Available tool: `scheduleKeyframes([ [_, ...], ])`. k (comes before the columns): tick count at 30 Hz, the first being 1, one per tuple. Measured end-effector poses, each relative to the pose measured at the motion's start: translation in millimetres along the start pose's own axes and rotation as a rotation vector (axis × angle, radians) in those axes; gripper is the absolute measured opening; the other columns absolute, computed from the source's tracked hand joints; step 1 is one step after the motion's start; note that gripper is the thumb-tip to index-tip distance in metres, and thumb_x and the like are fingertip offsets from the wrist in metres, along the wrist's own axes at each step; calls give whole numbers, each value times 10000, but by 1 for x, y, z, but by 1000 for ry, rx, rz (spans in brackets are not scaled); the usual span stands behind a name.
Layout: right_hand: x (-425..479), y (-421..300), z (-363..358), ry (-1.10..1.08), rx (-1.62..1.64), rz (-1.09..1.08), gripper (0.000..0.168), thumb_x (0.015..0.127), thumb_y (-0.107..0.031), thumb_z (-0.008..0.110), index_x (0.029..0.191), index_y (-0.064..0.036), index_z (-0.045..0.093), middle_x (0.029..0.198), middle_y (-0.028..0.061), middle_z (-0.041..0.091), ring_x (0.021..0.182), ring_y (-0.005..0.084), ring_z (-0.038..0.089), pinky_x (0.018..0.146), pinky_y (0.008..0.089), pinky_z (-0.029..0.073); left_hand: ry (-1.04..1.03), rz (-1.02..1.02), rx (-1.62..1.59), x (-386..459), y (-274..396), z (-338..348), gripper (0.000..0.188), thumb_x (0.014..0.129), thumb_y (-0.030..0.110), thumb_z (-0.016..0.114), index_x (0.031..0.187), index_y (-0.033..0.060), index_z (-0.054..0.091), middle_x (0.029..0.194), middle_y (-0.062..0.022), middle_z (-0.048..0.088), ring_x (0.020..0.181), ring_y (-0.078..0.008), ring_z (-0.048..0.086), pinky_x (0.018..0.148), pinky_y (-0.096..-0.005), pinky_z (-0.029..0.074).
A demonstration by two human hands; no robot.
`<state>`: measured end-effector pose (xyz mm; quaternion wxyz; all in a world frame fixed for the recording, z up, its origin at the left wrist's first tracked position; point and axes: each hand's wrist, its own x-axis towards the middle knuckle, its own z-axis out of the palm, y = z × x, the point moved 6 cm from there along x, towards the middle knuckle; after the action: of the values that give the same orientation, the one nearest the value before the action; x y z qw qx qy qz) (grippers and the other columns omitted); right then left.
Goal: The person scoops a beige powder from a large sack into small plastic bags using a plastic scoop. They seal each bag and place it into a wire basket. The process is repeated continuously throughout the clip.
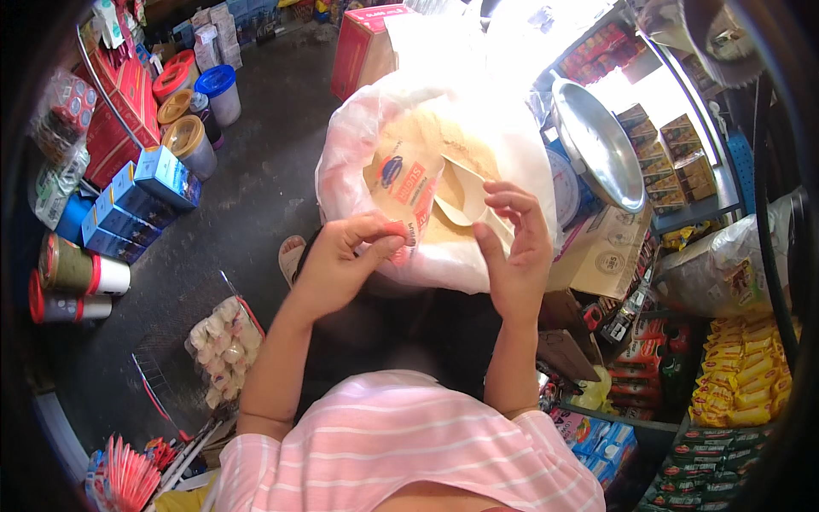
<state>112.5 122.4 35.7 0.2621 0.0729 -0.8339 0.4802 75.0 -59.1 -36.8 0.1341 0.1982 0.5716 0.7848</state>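
Note:
A large white plastic sack [349, 137] stands before me, its mouth folded back around light-brown granules [457, 131] that look like sugar. My left hand [349, 259] pinches the near end of a clear plastic bag [416, 192] between thumb and fingers. Red and blue printing marks the bag, which extends over the granules. A cream plastic scoop [464, 198] rests in the sack, to the right of the bag. Over the sack's right side, my right hand [519, 253] has thumb and fingers apart beside the scoop, with nothing visible between them.
At right, a dial scale [563, 185] carries a steel pan [598, 147]. Below it sits a cardboard box [601, 253]. Shelves of yellow packets [742, 371] line the right. Lidded tubs [192, 144] and blue boxes [137, 201] stand left. A bag of pale bulbs [224, 349] lies near the dark floor.

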Motion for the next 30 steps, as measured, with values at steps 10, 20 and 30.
scheduleKeyframes([
  [10, 21, 9, 58, -486, 335, 98, 51, 817, -92, 670, 811, -44, 656, 699, -19, 625, 639, 75, 565, 1043, 347, 317, -127, -29, -78, -4, 9, -4, 116, 887, 88, 617, 936, -15, 640, 808, 10, 600, 735, -44, 523, 666, -200, 434],
  [20, 18, -15, 27, 90, -303, -223, 226, 702, -104, 742, 842, 2, 601, 828, 67, 607, 801, 142, 567, 746, 289, 435, 202, 24, 29, -1, 11, -7, 134, 871, 100, 643, 771, 15, 614, 696, 49, 579, 670, -19, 506, 611, -182, 399],
  [30, 8, -8, 37, -180, 7, 118, 136, 770, -63, 711, 712, 17, 618, 645, 37, 589, 616, 84, 528, 610, 220, 416, 390, 279, 324, 3, 35, -7, 99, 730, -15, 710, 756, 31, 626, 735, -17, 612, 657, -70, 553, 605, -224, 438],
])
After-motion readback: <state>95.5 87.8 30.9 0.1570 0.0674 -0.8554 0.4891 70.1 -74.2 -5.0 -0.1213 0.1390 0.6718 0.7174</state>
